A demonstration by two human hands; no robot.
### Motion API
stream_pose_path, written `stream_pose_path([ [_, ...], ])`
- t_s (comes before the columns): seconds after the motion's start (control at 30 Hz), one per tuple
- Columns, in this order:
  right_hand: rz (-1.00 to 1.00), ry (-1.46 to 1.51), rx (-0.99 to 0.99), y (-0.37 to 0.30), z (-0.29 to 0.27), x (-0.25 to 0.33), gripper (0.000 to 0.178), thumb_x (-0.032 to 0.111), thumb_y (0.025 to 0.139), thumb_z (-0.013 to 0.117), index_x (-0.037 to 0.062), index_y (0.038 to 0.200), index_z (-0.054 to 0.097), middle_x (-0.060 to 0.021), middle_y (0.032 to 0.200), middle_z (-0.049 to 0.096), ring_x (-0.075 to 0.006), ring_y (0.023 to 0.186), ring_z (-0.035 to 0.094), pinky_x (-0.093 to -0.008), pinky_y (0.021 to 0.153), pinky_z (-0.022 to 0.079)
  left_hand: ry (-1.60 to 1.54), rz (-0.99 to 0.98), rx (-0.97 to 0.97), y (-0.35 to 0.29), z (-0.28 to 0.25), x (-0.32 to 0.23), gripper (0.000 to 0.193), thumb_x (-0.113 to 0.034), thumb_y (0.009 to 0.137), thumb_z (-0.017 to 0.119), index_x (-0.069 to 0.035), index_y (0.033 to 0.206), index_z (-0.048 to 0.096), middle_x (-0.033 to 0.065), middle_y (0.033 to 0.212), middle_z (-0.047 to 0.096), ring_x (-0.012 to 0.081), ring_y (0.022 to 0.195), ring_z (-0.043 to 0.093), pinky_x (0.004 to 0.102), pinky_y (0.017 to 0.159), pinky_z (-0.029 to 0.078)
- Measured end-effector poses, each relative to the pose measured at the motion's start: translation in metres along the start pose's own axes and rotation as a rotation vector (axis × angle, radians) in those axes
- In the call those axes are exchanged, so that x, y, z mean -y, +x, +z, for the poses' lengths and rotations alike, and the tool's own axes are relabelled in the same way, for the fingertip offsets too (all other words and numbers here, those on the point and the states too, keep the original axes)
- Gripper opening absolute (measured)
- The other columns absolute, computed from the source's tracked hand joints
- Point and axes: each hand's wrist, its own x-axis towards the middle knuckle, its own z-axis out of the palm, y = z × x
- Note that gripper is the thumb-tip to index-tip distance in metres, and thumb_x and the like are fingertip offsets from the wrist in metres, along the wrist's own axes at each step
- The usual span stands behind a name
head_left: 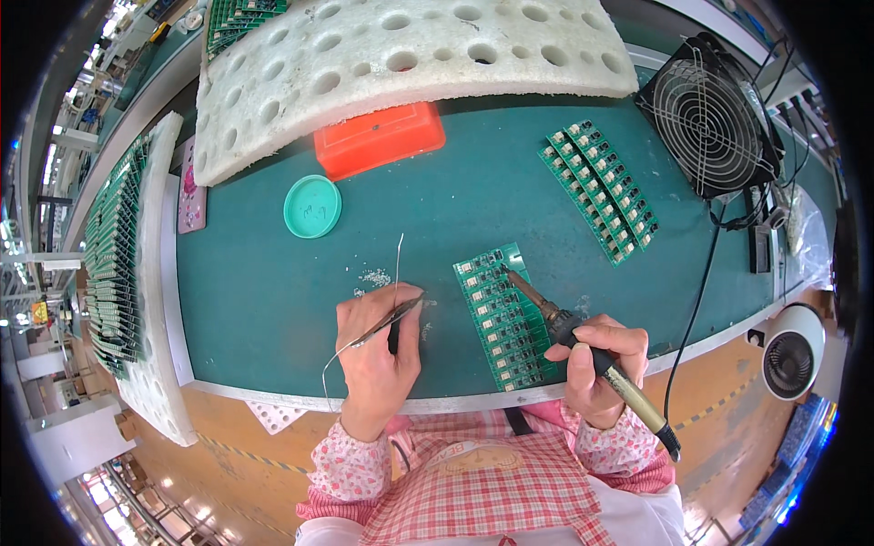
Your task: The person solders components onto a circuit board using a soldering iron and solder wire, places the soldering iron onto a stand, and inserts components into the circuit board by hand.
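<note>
My right hand (601,364) is closed around a soldering iron (614,375), a black and olive handle with a dark metal barrel. The iron's tip meets or hovers just over the upper end of a green circuit board (501,318); contact is hard to judge. This board carries rows of small white and black parts and lies near the table's front edge. To its left, my left hand (378,359) pinches a thin silvery solder wire (399,259), whose free end points up. A slim metal tool like tweezers (391,320) is also in those fingers.
Two populated boards (601,191) lie at the right, near a black fan with a wire grille (706,123). A teal lid (312,207), a red box (378,141) and a holed white foam block (410,55) stand at the back. Foam-held boards (114,264) line the left.
</note>
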Motion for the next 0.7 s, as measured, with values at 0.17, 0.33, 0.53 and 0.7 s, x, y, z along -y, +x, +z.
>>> stream_pose_path([
  [0.17,0.001,0.002,0.002,-0.0002,0.0008,-0.0005,0.024,0.007,0.087,0.071,0.0011,0.103,0.054,-0.0047,0.061,0.067,-0.0179,0.054,0.067,-0.0294,0.051,0.052,0.003,-0.011,0.013,0.0010,-0.0016,-0.0022,0.011,0.005,0.085,0.067,-0.002,0.094,0.067,0.0090,0.099,0.070,0.0263,0.087,0.061,0.0343,0.079,0.045],
  [0.33,0.002,-0.010,0.013,0.0015,0.0004,0.0006,0.025,0.007,0.087,0.072,0.0018,0.103,0.054,-0.0039,0.061,0.067,-0.0179,0.054,0.067,-0.0300,0.051,0.052,-0.004,-0.017,0.017,0.0002,-0.0006,-0.0011,0.012,0.004,0.085,0.068,-0.002,0.095,0.068,0.0087,0.099,0.070,0.0258,0.087,0.061,0.0338,0.079,0.045],
  [0.53,0.019,-0.013,0.017,0.0004,0.0002,0.0010,0.025,0.006,0.086,0.072,0.0020,0.103,0.053,-0.0040,0.061,0.067,-0.0178,0.054,0.067,-0.0300,0.052,0.052,0.008,0.020,0.007,0.0001,-0.0004,0.0001,0.023,0.007,0.079,0.070,-0.005,0.099,0.066,0.0066,0.098,0.069,0.0253,0.085,0.065,0.0353,0.080,0.044],
  [0.7,0.019,0.006,0.007,0.0016,-0.0009,0.0015,0.025,0.005,0.086,0.072,0.0018,0.103,0.054,-0.0044,0.062,0.067,-0.0178,0.054,0.067,-0.0300,0.051,0.052,0.012,0.013,0.019,0.0013,0.0005,-0.0061,0.011,0.005,0.086,0.067,-0.001,0.096,0.067,0.0092,0.099,0.070,0.0256,0.087,0.063,0.0334,0.079,0.048],
])
